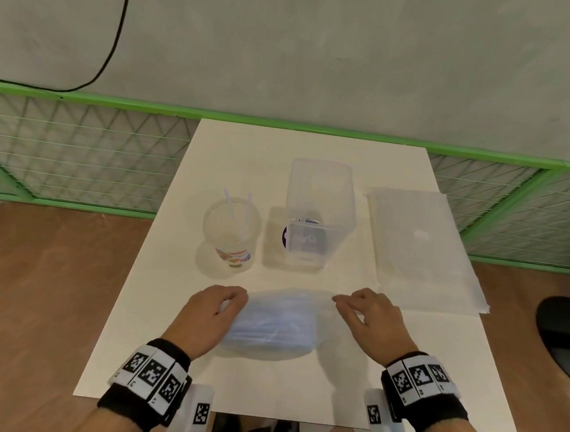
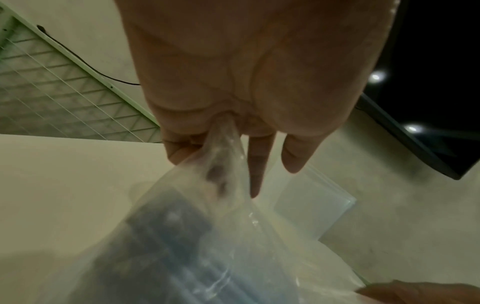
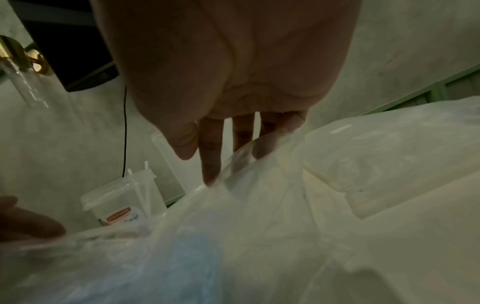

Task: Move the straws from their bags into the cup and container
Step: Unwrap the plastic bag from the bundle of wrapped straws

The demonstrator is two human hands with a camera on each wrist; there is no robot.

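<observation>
Blue straws (image 1: 270, 328) sit bundled inside a clear bag (image 1: 281, 315) lying on the white sheet (image 1: 158, 308), just in front of the cup (image 1: 231, 232). Left hand (image 1: 209, 314) pinches the bag's left top corner, film bunched between its fingers (image 2: 182, 152) in the left wrist view. Right hand (image 1: 372, 318) has the bag's right top edge; the right wrist view shows film gathered at its fingertips (image 3: 262, 148), so it looks pinched too. Hands are apart, one at each end of the bag mouth, likely pulling it open.

Cup holds two white straws (image 1: 235, 209). Right of the cup, touching or nearly so, stands a clear container (image 1: 317, 214), a few pale straws inside, hard to count. Further right of the cup, a flat second bag (image 1: 418, 244) of pale straws, untouched.

Risks: thin film could tear or slip if the pull is uneven, spilling straws across the sheet. A jerk forward could knock the cup, which is light and close to the left knuckles. Mouth seal state cannot be seen.
</observation>
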